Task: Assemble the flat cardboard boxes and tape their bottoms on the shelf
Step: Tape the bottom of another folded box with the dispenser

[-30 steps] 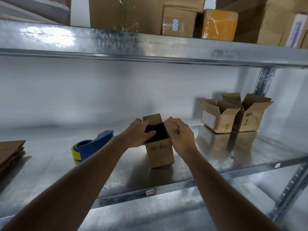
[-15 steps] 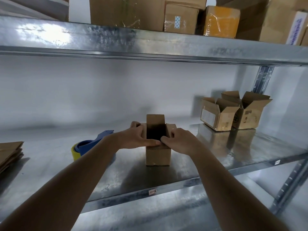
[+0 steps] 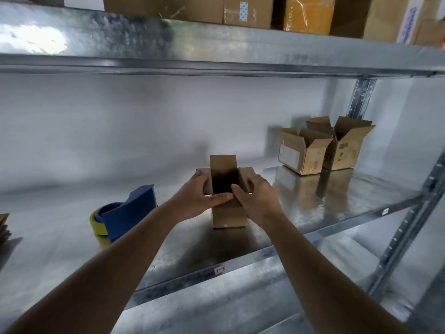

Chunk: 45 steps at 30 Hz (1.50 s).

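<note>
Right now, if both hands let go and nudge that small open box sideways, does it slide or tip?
Probably slides: the small box looks empty inside, so light, and the metal shelf is smooth and shiny. It stands taller than wide, so a high push might tip it. Its raised flaps would likely flex first.

The left hand [image 3: 196, 197] and right hand [image 3: 256, 201] cover the near flap and both side walls of the small box [image 3: 228, 216], and its inside is too dark to see. The flat cardboard stack [image 3: 3, 227] is cut by the left edge. The shelf label [image 3: 219, 270] is too small to read surely.
</note>
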### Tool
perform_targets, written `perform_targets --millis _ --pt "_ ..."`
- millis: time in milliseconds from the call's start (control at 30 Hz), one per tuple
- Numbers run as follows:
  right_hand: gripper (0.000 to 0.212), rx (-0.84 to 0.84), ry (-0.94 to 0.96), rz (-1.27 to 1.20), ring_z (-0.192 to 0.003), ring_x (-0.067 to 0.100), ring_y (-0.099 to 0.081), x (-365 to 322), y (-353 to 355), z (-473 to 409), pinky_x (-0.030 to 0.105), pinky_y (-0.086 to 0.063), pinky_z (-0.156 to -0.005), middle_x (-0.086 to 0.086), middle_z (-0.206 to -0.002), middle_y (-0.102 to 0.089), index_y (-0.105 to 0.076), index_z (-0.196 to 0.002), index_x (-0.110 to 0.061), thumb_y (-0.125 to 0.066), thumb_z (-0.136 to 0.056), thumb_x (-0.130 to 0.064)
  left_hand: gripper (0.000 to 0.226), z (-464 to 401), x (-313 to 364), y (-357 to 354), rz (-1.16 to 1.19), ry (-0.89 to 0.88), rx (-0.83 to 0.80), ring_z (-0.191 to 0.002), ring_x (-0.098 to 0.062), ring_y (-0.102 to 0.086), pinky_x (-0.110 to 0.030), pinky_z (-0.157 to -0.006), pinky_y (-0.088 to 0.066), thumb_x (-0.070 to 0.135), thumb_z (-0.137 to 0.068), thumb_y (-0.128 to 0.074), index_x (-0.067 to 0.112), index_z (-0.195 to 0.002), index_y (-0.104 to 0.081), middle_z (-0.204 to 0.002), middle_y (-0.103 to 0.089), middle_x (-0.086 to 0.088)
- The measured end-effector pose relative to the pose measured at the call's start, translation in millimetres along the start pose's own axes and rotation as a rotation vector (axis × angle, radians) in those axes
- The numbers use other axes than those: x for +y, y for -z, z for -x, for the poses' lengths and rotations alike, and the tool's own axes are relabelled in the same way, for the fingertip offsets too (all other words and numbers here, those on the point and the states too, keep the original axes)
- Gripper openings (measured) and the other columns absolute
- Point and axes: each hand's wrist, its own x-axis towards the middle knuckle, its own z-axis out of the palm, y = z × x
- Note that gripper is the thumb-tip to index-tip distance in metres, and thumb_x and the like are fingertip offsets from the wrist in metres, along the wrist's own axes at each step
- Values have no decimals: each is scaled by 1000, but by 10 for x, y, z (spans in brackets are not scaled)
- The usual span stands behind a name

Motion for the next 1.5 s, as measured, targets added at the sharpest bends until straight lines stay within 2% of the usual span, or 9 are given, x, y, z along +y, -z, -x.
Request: perform_targets --millis 233,400,567,767,967,1033,1167,1400,1500 --pt "54 77 2 -37 -109 14 -58 242 298 -256 24 -46 -85 -3 -126 -64 -59 -138 -19 -71 -94 -48 71 -384 201 -241 -66 -55 101 -103 -5 -57 -21 -78 -52 79 -73 -72 31 -122 -52 -123 -50 16" --pt "59 32 14 -48 -132 25 -54 580 586 -674 40 -51 -108 -1 -149 -54 -50 -151 -21 -64 -98 -42 65 -829 423 -472 -79 -71 120 -106 -2 -55 -13 -76 -45 72 -81 -71 30 -126 -52 -129 -47 17" --pt "55 -5 49 -20 -132 26 -55 922 845 -1196 48 -54 -106 -3 -150 -52 -51 -148 -23 -63 -98 -43 43 -1352 573 -800 -139 -4 100 -112 -18 -56 -21 -86 -52 49 -93 -71 26 -121 -48 -135 -47 10" --pt "54 -49 106 -65 -133 24 -54 1328 1016 -1696 45 -52 -109 -1 -149 -52 -52 -146 -20 -65 -99 -42 58 -1798 683 -1141 -159 59 134 -119 -18 -52 -25 -92 -51 43 -93 -73 19 -138 -45 -139 -44 8" --pt "42 -126 142 -106 -116 16 -56 1503 958 -2089 36 -55 -96 -6 -124 -56 -57 -133 -20 -66 -96 -38 62 -2066 607 -1241 -129 141 145 -116 -14 -46 -8 -75 -41 36 -96 -72 14 -146 -43 -135 -40 8" --pt "39 -128 156 -88 -121 18 -55 1534 932 -2219 32 -51 -96 -1 -130 -56 -58 -130 -16 -67 -96 -34 64 -2155 580 -1236 -121 164 151 -119 -16 -46 -16 -83 -43 38 -95 -72 14 -147 -43 -137 -40 7" --pt "52 -100 176 -83 -142 23 -45 1567 880 -2386 50 -47 -112 2 -155 -48 -54 -142 -21 -65 -95 -43 70 -2344 527 -1260 -121 156 136 -125 -12 -42 -21 -92 -40 41 -95 -71 11 -151 -41 -137 -34 13" --pt "41 28 222 35 -136 22 -49 1664 853 -2582 30 -45 -104 6 -150 -49 -61 -136 -10 -62 -102 -31 70 -2663 430 -1324 -133 132 82 -121 -16 -46 -5 -76 -39 46 -94 -70 12 -148 -42 -135 -37 9" --pt "44 78 240 80 -139 23 -49 1695 865 -2617 33 -47 -111 8 -157 -44 -58 -141 -6 -59 -104 -30 68 -2772 426 -1362 -154 118 62 -117 -16 -48 -17 -86 -43 52 -93 -69 13 -143 -45 -137 -40 5"
